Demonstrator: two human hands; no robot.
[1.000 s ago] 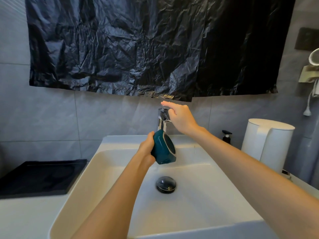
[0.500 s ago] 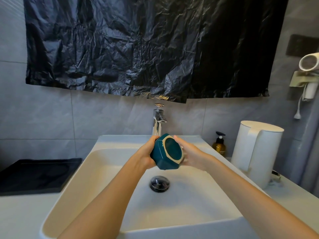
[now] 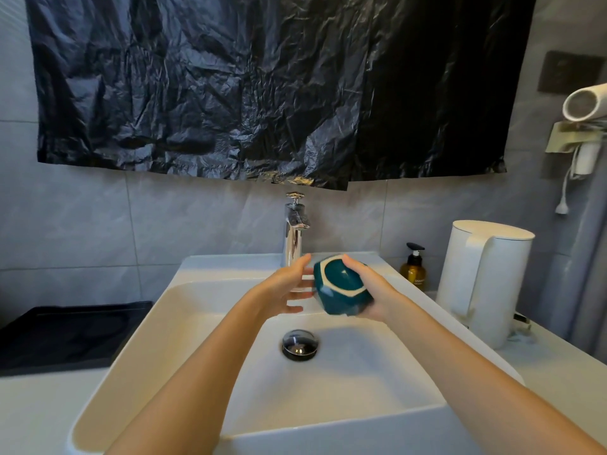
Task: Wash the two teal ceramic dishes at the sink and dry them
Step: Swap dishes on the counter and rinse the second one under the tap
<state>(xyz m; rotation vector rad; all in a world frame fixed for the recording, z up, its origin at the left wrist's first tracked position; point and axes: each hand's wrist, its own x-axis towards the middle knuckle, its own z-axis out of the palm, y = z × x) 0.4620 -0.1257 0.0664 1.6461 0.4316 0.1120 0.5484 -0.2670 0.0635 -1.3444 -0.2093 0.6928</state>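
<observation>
Head view. My right hand [image 3: 372, 295] grasps a teal dish [image 3: 341, 292], fingers curled over its edge, pale-ringed base tilted toward me, above the white sink [image 3: 197, 270] and just in front of the chrome faucet [image 3: 293, 234]. My left hand [image 3: 289, 287] is released, fingers spread just beside the dish; contact cannot be told. A soap bottle [image 3: 414, 270] and white kettle [image 3: 483, 280] stand on the table [image 3: 565, 382] at right.

glossy ceramic dish [image 3: 341, 292], chrome tap [image 3: 293, 238]
</observation>
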